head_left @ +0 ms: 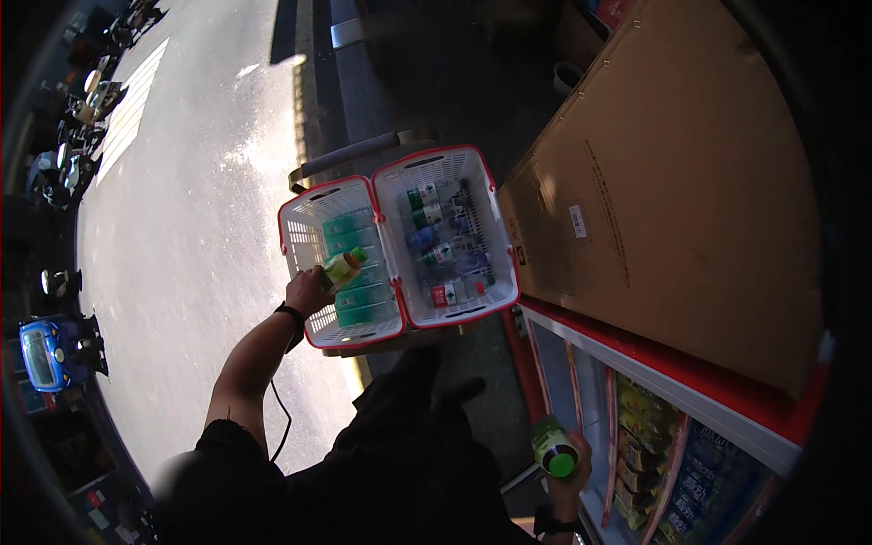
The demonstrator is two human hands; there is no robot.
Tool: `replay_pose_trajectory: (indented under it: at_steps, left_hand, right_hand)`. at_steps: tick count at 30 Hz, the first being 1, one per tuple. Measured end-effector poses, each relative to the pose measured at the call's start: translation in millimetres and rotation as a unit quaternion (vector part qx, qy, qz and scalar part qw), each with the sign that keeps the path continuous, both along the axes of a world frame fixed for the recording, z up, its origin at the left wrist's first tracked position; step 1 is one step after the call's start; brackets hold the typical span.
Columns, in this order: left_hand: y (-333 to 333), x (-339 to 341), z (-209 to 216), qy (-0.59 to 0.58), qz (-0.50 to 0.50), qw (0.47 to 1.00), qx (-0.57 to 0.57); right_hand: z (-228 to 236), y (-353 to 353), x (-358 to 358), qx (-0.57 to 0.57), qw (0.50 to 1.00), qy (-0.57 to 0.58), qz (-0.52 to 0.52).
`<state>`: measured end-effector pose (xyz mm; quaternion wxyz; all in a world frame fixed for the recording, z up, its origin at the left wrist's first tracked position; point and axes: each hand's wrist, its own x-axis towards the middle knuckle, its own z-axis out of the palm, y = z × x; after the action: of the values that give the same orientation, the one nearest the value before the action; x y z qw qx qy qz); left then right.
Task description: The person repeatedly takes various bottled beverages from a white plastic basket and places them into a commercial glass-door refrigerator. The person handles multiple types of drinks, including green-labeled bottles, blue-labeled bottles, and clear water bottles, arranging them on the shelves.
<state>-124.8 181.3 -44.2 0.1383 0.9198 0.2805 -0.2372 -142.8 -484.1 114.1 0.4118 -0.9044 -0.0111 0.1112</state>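
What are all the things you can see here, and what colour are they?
Baskets: two, white with red rims, side by side on a cart.
Bottles in baskets: several, green in the left one, mixed colours in the right.
Cardboard sheet: one, brown, on top of the machine.
Vending machine: one, red-edged, open, lower right.
Scooters: several, far left.
Left hand: grips a green-capped bottle over the left basket.
Right hand: grips a green bottle.

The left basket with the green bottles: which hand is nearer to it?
Left. The left hand holds a green-capped bottle right over the left basket; the right hand holds another bottle by the open cooler.
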Motion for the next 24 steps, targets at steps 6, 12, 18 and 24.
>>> replay_pose_trajectory:
  at_steps: [6,12,18,24]
  left_hand:
    - [66,46,-72,-0.016,0.002,0.999,0.029]
    - [70,89,-126,0.016,-0.014,0.999,0.043]
    - [65,99,-167,0.024,-0.035,0.998,0.041]
    - [66,101,-173,0.047,-0.033,0.998,0.015]
  right_hand:
    - [13,54,28,-0.041,0.998,0.044,0.003]
    - [22,75,39,-0.091,0.993,0.051,0.050]
    - [27,83,47,-0.113,0.991,0.031,0.068]
    - [25,87,50,-0.133,0.988,0.026,0.080]
